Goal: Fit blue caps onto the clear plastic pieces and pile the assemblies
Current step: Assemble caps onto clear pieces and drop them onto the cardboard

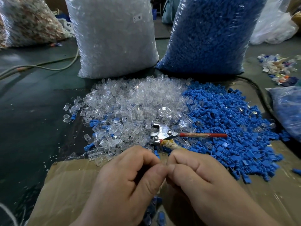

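- Two hands, the left hand (pixel 123 181) and right hand (pixel 200 178), curl tight with thumbs tip to tip, probably pressing parts together; what they pinch is hidden.
- Glassy tubular clear pieces (pixel 130 101) heap beyond the left fingers and matte ribbed blue caps (pixel 228 118) beyond the right, both within reach.
- Finished assemblies (pixel 154 207) gather under the palms.
- Steel pliers (pixel 164 132) lie just past the fingertips.

Dark green surface (pixel 29 115) fills the frame's left, a pale cable (pixel 48 68) crossing its upper part; brown cardboard (pixel 68 185) lies at the bottom
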